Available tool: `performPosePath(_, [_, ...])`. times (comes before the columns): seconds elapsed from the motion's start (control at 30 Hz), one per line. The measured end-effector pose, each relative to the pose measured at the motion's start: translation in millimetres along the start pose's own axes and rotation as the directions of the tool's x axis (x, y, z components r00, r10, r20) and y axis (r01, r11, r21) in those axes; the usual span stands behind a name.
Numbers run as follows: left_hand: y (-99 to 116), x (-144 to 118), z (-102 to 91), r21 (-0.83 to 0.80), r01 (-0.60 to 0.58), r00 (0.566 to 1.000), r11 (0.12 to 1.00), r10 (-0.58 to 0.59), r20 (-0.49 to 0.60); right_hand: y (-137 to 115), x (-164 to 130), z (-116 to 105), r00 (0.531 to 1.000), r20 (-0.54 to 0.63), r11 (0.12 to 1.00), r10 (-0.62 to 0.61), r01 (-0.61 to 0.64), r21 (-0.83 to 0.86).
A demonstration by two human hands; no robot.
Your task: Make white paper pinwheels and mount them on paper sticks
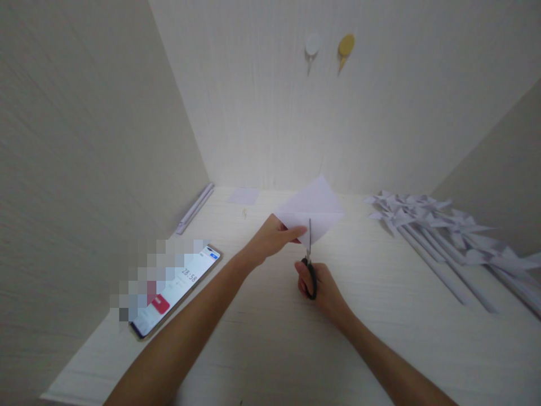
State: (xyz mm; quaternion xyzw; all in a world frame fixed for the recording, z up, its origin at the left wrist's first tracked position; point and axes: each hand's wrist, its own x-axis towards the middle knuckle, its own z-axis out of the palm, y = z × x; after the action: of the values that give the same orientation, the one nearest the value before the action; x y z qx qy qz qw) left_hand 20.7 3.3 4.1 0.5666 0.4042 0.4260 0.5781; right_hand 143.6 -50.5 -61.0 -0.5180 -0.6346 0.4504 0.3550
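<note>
A pale lilac-white sheet of paper (315, 194), turned with one corner upward and creased across its middle, is held above the table. My left hand (276, 234) pinches its lower left part, thumb on top. My right hand (316, 285) is closed around the black handles of a pair of scissors (311, 279). The scissors point away from me, and their blades lie at the lower corner of the paper, over its near half. How far the blades have cut in, I cannot tell.
Several folded paper pinwheels (406, 208) on rolled paper sticks lie at the right. Paper rolls (195, 208) rest along the left wall, near a small paper square (244, 196). A phone (181, 290) showing a timer lies left. Two hooks, white (313, 44) and yellow (346, 44), hang on the back wall.
</note>
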Motion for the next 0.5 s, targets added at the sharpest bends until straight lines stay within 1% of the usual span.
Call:
performPosePath(0.1, [0.6,-0.1,0.4,0.004,0.004,1.000,1.000,-0.004,-0.010,-0.6,-0.4,-0.7,1.000,0.002,1.000,-0.011,0.011,-0.006])
performPosePath(0.3, [-1.2,0.6,-0.7,0.010,-0.003,1.000,1.000,0.003,-0.009,-0.3,0.9,0.4,1.000,0.006,1.000,0.004,-0.004,-0.003])
performPosePath(0.43, [-0.6,-0.3,-0.2,-0.011,-0.012,1.000,1.000,0.012,-0.002,1.0,1.9,2.3,1.000,0.023,0.999,0.013,-0.014,0.039])
performPosePath(0.5, [-0.5,-0.9,0.8,-0.026,-0.020,1.000,0.999,0.019,-0.024,1.0,2.3,3.1,0.999,0.032,0.999,0.001,-0.003,0.051])
